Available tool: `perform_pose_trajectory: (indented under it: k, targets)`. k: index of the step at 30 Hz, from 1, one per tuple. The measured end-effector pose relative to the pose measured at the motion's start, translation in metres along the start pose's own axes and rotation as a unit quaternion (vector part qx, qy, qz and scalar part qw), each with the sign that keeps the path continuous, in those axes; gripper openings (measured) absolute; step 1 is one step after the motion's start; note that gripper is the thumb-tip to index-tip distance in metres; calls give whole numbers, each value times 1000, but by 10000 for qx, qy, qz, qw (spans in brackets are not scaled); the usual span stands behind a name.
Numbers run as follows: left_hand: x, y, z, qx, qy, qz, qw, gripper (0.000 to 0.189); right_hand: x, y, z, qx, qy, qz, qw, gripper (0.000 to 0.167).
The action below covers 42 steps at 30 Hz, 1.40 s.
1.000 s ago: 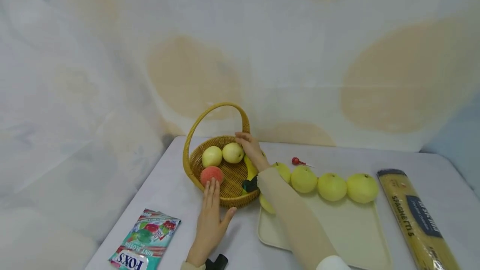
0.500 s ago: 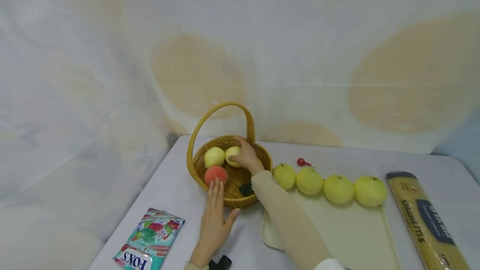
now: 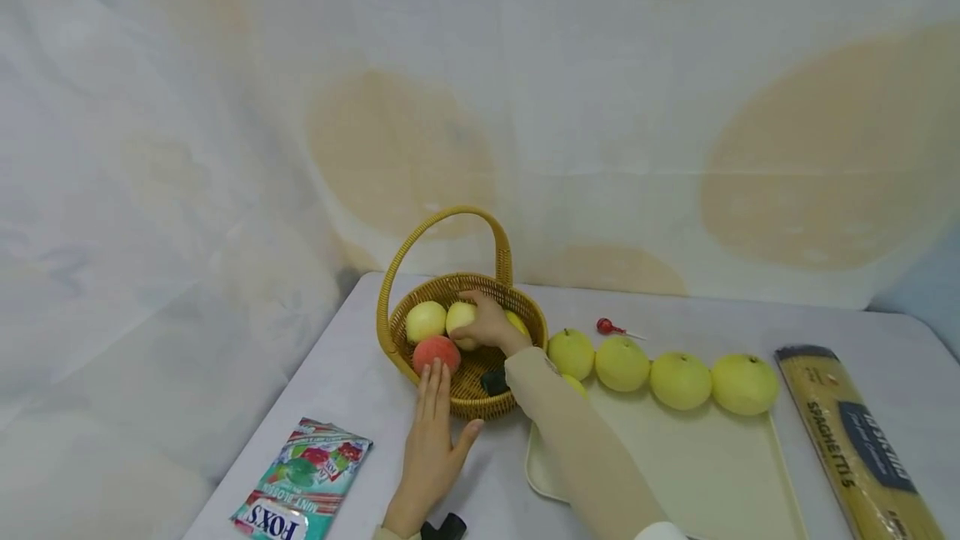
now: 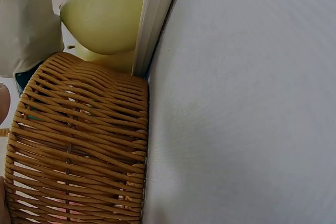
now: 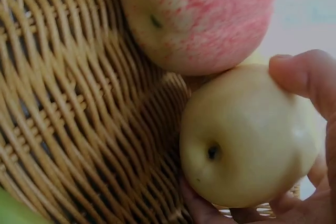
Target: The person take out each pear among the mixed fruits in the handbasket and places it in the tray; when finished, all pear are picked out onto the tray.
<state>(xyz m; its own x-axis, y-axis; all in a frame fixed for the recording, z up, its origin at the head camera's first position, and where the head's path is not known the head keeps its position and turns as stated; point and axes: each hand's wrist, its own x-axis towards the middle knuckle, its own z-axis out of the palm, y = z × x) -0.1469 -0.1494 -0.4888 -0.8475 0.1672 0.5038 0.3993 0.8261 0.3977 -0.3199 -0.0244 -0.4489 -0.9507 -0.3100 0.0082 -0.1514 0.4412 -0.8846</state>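
Observation:
A wicker basket [image 3: 483, 407] with a tall handle stands on the table. My right hand [image 3: 489, 325] reaches into it and grips a pale yellow apple [image 5: 257, 135], thumb on one side and fingers round the other. Touching that apple is a red-blushed one [image 5: 199, 19]. My left hand [image 3: 433, 448] lies at the basket's front, its straight fingertips on the red-blushed apple. Behind, to the left, sits another pale apple [image 3: 425, 321]. A yellow banana [image 3: 516, 323] is mostly hidden by my right hand. The left wrist view mainly shows basket weave [image 4: 79, 145].
To the right is a cream tray [image 3: 697, 457] with several yellow-green fruits [image 3: 679, 380] along its far edge. A red lollipop [image 3: 607, 327] lies behind it. A spaghetti packet [image 3: 855, 440] is at far right, a Fox's sweets bag [image 3: 303, 477] at front left.
My right hand has come off the basket's far rim, down and left onto the pale apple, and grips it. The apple has shifted slightly towards me. My left hand stays at the red-blushed apple.

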Motion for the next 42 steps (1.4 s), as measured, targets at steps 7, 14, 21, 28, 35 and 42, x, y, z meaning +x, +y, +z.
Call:
perform_pose_trajectory:
  k: [7,14,21,28,35,42]
  targets:
    - [2,-1,2,1,-101,-28,9999,91,-2,-11,-11,477,443,170,9977,70]
    - [6,-4,3,35,-86,-28,10000,90,-1,-27,-28,1231,743,164,9895,70]
    - [11,-4,6,-12,-77,-6,10000,89,-8,-36,-46,1880,995,-75,9771,69]
    - [15,-6,9,-60,-163,-89,9998,88,-19,-33,-63,2195,1089,-501,9682,72]
    - [20,-11,12,-66,-95,-7,9999,88,-28,-31,-80,2546,1186,-504,9584,69]
    - [23,-15,15,-31,-84,28,10000,89,-43,-22,-97,2781,1359,-417,9500,70]
